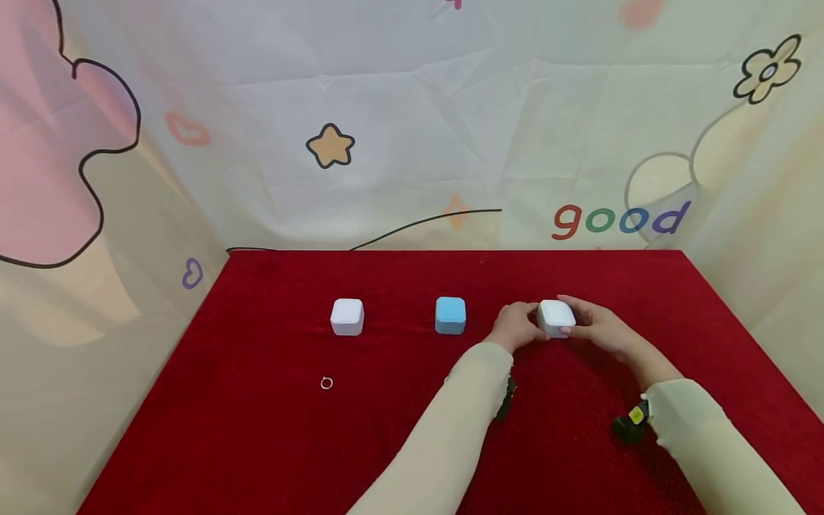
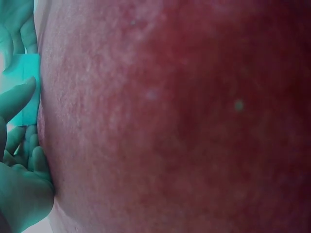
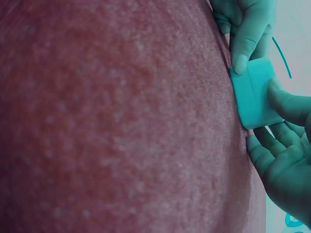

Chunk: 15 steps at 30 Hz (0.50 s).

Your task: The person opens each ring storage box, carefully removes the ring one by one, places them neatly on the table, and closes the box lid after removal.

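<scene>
At the right of the head view, both hands hold a small white ring box (image 1: 556, 317) with rounded corners, one from each side. My left hand (image 1: 515, 327) grips its left side, the thumb along the near edge. On the other side, my right hand (image 1: 605, 330) has its thumb at the front and its fingers round the far side. The right wrist view shows the box (image 3: 255, 97) closed, with the right thumb (image 3: 286, 104) pressing its face and the left thumb (image 3: 241, 60) at a corner. Only part of the box (image 2: 30, 65) enters the left wrist view.
A light blue ring box (image 1: 450, 315) stands left of the hands, and a pale pinkish-white one (image 1: 347, 317) further left. In front of that one lies a ring (image 1: 327, 383). Red cloth (image 1: 257, 429) covers the table; a printed curtain (image 1: 412, 143) hangs behind.
</scene>
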### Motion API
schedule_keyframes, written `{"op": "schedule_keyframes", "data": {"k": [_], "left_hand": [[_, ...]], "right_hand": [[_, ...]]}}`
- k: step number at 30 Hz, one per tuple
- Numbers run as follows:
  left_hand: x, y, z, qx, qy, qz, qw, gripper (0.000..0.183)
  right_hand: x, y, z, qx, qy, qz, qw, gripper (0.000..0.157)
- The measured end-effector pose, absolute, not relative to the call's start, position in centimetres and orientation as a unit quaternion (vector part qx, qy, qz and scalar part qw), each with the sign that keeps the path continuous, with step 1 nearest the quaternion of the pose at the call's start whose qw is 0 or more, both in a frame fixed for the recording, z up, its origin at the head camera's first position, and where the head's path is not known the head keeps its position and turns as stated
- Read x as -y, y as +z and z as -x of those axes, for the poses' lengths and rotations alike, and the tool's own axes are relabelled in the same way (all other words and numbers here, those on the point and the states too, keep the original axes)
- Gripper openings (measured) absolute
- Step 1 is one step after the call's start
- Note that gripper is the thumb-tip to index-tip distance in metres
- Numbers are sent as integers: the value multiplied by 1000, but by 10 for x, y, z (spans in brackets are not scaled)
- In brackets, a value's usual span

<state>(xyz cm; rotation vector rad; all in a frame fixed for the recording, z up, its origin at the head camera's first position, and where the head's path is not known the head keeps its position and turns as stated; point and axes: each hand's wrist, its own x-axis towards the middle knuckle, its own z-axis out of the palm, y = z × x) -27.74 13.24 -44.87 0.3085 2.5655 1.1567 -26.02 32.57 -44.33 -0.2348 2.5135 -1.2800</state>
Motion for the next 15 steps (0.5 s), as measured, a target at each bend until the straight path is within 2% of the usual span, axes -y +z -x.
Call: {"op": "schedule_keyframes", "data": {"k": [15], "left_hand": [[-137, -447, 277, -916, 355, -112, 150, 58]], "right_hand": [[-328, -445, 260, -882, -440, 88, 144, 70]]}}
